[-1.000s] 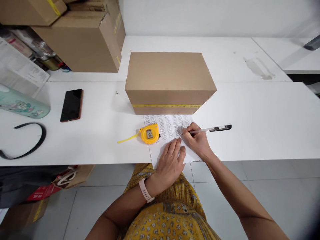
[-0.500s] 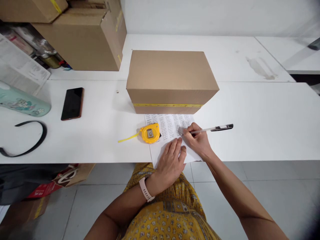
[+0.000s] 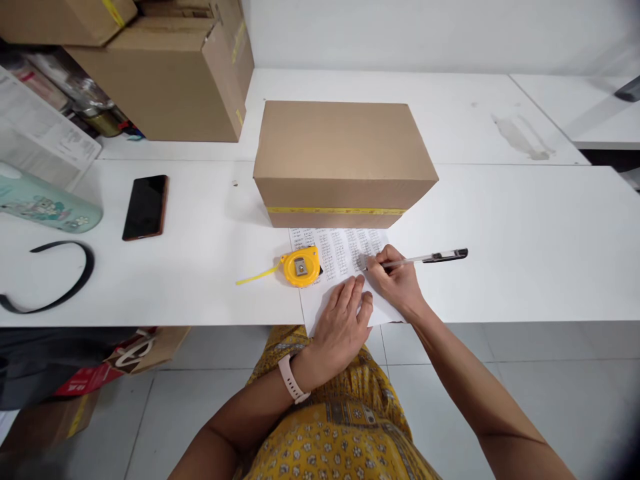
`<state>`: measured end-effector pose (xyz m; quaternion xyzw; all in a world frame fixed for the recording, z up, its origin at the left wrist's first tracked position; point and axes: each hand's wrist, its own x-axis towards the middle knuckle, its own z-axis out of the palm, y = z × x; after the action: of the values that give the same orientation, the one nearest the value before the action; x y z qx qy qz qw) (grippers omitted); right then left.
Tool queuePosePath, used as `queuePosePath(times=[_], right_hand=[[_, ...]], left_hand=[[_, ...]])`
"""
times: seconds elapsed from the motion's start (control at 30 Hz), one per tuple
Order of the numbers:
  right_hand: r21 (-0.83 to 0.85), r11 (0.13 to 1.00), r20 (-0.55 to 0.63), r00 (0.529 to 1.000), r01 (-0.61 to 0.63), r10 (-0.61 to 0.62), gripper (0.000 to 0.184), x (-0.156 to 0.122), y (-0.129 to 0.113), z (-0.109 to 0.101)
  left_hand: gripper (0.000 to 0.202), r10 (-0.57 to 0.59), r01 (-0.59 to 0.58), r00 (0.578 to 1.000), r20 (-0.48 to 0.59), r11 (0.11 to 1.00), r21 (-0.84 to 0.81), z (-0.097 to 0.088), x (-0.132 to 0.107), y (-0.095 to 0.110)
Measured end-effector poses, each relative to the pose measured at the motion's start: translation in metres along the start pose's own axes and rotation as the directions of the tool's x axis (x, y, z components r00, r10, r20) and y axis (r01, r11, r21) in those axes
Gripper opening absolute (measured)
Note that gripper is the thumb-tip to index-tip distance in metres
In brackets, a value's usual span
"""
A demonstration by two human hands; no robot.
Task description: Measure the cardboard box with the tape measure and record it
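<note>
A clear-barrelled pen [image 3: 425, 258] with a black end is pinched in my right hand [image 3: 395, 280], its tip down at the sheet of paper [image 3: 316, 308]. Several columns of small handwriting cover the upper part of the sheet. My left hand [image 3: 345, 317] lies flat on the paper's lower part, fingers stretched out, beside the right hand. On the sheet's left edge sits a yellow tape measure [image 3: 301, 267], with a short length of its blade out to the left. The cardboard box [image 3: 345, 141] stands on the far end of the paper and hides it.
Left of the paper lie a phone [image 3: 145, 207], a black curved band [image 3: 89, 267] and a mint-green bottle [image 3: 55, 203]. Larger cardboard boxes [image 3: 160, 87] are stacked at the back left. The white table's [image 3: 525, 267] front edge runs just before my body.
</note>
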<state>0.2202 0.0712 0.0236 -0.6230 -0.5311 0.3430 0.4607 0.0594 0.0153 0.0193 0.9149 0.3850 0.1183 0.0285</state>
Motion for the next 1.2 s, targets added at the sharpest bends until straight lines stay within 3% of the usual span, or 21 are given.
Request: queuePosePath(times=[0.63, 1.2], right_hand=[[-0.044, 0.999, -0.032, 0.999, 0.012, -0.013, 0.027, 0.0016, 0.0068, -0.0022], [-0.039, 0.999, -0.037, 0.999, -0.005, 0.004, 0.026, 0.0001, 0.0039, -0.0002]], left_hand=[[0.057, 0.007, -0.006, 0.998, 0.066, 1.000, -0.001, -0.0021, 0.0006, -0.0006], [0.056, 0.005, -0.004, 0.999, 0.046, 1.000, -0.014, -0.0016, -0.0003, -0.0012]])
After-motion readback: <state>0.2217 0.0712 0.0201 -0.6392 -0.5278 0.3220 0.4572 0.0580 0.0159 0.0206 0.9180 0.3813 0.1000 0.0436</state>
